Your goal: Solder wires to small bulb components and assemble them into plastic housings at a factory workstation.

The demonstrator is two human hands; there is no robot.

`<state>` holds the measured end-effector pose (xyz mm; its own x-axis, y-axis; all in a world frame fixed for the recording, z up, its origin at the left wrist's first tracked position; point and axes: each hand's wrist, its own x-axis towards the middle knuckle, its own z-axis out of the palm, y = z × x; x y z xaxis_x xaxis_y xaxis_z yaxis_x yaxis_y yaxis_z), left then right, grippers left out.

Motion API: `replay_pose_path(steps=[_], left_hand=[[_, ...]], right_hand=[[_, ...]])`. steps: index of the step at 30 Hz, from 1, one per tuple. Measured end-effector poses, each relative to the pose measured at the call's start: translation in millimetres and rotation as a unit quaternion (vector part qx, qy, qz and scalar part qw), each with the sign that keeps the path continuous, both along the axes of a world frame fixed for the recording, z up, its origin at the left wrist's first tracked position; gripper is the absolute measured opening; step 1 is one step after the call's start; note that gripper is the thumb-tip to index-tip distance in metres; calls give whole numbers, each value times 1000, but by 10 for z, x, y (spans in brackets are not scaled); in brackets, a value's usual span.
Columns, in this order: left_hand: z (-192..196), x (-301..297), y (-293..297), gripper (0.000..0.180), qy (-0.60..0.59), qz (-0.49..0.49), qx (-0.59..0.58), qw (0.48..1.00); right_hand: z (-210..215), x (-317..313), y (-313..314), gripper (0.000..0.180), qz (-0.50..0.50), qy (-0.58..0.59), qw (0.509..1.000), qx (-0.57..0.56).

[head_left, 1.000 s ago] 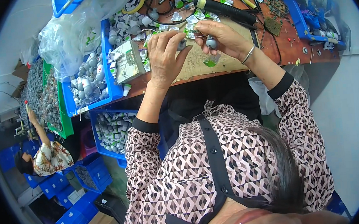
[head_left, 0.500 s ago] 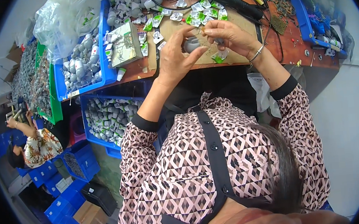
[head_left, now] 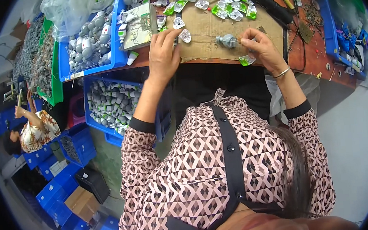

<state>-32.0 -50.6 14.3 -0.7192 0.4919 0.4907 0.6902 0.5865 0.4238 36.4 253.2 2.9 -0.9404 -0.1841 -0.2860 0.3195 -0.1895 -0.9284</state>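
Observation:
My left hand (head_left: 163,54) rests on the brown cardboard mat (head_left: 207,24) and pinches a small white plastic piece (head_left: 185,36). A thin wire runs from it to a small grey round part (head_left: 228,40). My right hand (head_left: 261,47), with a bracelet at the wrist, pinches the right end of that grey part. A green and white piece (head_left: 246,60) lies under my right hand at the mat's near edge. Several more green and white pieces (head_left: 232,9) lie scattered at the back of the mat.
A black-handled tool (head_left: 265,0) lies at the back right. Blue bins of grey parts (head_left: 90,44) stand left of the mat, another blue bin (head_left: 110,105) below the table. Another person (head_left: 31,129) sits at far left among blue crates (head_left: 54,196).
My hands were together on the grey part; now they have drawn apart, the left one out to the left with the white piece and the wire stretched between them.

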Motion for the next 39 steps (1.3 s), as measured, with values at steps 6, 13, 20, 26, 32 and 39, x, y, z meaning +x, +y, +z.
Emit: replay_pose_path(steps=[6, 13, 20, 26, 32, 39], left_hand=[[-3, -334, 17, 39, 10, -120, -149, 982], [-86, -285, 227, 27, -30, -117, -166, 979], [-98, -477, 678, 28, 22, -117, -81, 990], [-302, -863, 942, 13, 72, -34, -101, 992], [-174, -905, 920, 10, 37, -44, 22, 998], [148, -321, 580, 10, -301, -36, 67, 951]], right_hand=[[164, 191, 115, 16, -34, 24, 999, -8], [292, 491, 326, 18, -85, 24, 993, -73], [489, 912, 486, 23, -166, 80, 978, -100], [454, 1136, 487, 24, -196, 64, 973, -107], [379, 1202, 477, 25, -196, 50, 972, -116], [352, 1047, 375, 27, -157, 34, 980, -117]])
